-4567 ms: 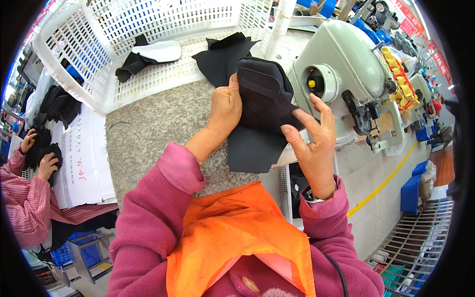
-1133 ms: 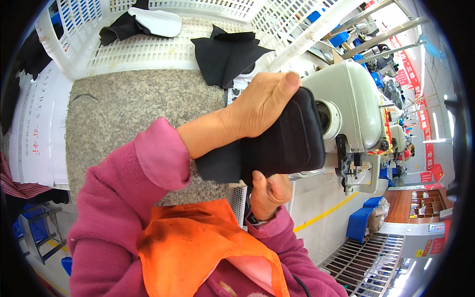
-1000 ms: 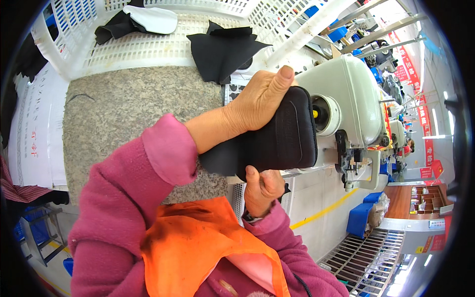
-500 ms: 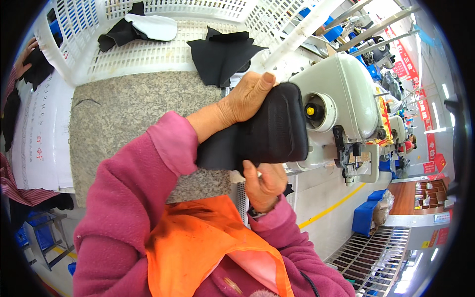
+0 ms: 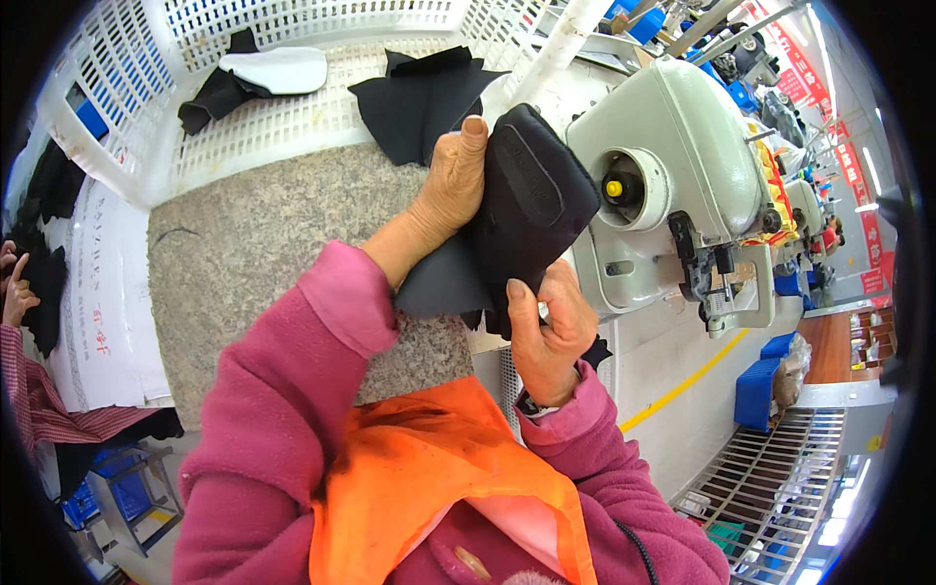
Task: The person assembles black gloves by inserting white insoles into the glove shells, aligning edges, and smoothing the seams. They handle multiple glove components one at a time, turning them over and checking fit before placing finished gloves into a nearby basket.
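I hold a black padded fabric piece [image 5: 531,210] up in front of me with both hands. My left hand [image 5: 450,187] grips its upper left edge, thumb and fingers wrapped over the top. My right hand [image 5: 546,327] pinches its lower edge from beneath. A thin black flap of the same piece hangs down toward my left wrist. The piece sits just left of a grey-green sewing machine [image 5: 682,175].
A white perforated plastic basket [image 5: 292,117] at the back holds black fabric pieces [image 5: 419,93] and a white shaped piece [image 5: 278,68]. A speckled stone-like tabletop [image 5: 253,253] lies below my left arm. Another person's hands [image 5: 15,288] work on black material at far left.
I have turned the black piece in my hands; my left hand shifted up to its top edge and my right hand now grips its bottom edge in view.
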Demonstrator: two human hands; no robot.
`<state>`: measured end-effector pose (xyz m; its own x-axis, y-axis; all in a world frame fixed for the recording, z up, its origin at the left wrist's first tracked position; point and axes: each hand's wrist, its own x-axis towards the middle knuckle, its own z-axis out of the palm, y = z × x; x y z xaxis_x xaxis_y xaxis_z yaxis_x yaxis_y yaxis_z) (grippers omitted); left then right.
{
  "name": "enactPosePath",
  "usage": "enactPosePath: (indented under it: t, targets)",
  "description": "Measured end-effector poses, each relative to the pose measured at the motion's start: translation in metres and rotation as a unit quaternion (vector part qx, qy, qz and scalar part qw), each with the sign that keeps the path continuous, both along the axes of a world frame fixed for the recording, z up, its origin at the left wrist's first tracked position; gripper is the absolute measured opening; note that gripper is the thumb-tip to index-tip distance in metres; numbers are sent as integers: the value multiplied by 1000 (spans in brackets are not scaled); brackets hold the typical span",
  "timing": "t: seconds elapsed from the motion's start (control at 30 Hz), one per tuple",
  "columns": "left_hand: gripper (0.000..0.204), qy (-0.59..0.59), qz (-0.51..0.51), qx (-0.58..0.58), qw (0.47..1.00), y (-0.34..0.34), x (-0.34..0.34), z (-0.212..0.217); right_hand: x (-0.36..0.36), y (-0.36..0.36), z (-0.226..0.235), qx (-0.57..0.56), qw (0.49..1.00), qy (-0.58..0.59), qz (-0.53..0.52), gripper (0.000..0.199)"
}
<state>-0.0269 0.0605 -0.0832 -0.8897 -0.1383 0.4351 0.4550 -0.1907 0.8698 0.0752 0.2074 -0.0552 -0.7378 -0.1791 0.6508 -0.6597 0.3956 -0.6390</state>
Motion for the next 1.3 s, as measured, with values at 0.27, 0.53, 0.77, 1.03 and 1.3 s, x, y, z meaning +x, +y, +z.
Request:
enactPosePath:
  t: [0.27, 0.53, 0.77, 1.03, 1.3]
  targets:
    - [64, -60, 9, 5, 998, -2, -5, -10, -10, -1, -2, 56, 996, 65, 17, 19]
    - [56, 44, 93, -84, 991, -22, -12, 6, -6, -1, 1, 94, 989, 108, -19, 19]
    - [86, 273, -64, -307, 910, -21, -7, 78, -9, 1, 21, 122, 986, 111, 24, 20]
    - [84, 176, -42, -162, 970, -9, -16, 63, -5, 3, 32, 80, 995, 48, 21, 20]
    - [83, 157, -98, -135, 973, -13, -25, 54, -6, 9, 38, 109, 992, 56, 20, 19]
